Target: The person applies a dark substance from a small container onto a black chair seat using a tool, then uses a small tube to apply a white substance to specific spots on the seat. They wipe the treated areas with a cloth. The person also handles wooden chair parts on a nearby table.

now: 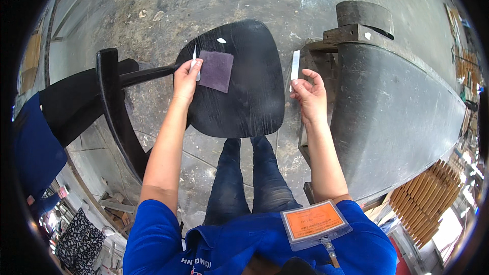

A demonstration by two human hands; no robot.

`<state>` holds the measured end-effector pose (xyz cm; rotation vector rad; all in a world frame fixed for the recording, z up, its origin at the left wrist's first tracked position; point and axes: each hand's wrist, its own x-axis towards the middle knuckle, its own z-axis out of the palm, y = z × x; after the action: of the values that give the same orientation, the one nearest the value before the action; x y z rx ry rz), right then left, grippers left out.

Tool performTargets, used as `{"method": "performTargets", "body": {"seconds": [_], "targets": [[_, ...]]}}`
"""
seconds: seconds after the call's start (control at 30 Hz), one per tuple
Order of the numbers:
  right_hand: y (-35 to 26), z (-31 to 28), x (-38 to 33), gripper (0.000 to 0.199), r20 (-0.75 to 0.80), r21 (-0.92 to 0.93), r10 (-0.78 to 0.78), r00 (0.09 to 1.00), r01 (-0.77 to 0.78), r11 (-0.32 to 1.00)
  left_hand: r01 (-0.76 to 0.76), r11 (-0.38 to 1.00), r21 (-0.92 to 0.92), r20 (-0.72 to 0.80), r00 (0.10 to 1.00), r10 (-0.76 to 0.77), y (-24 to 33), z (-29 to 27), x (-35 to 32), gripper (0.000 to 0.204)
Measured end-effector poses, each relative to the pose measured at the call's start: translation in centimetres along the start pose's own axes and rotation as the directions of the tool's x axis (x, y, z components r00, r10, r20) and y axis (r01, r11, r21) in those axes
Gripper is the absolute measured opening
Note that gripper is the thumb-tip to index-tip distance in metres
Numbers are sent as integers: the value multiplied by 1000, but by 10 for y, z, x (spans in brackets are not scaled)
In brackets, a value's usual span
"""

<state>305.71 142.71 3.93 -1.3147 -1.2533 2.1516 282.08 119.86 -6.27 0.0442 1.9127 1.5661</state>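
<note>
well, the right hand [311,97] pinches a white strip [295,63].

Room opens over the seat [257,86]; worktable [395,117] blocks rightward

Print shows in two places, both on the person's clothing. On the right of the chest, a rectangular orange card [316,220] with a pale border sits in a clear plastic badge holder [296,245]; several lines of dark print run across it, though they look too small and blurred to read with certainty. On the left of the chest, the blue shirt [237,249] carries larger white capital lettering [196,263], set in a short line near the lower edge of the view.
</note>
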Motion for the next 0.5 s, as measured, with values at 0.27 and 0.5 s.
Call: {"method": "performTargets", "body": {"seconds": [0.27, 0.5], "targets": [[7, -1, -7, 54, 181, -136, -87, 980, 113, 984, -108, 993, -44, -187, 978, 98, -36, 26, 9, 27], [28, 23, -25, 33, 405, -119, 25, 914, 26, 993, 12, 864, -503, 175, 981, 88, 14, 62, -54, 19]]}}
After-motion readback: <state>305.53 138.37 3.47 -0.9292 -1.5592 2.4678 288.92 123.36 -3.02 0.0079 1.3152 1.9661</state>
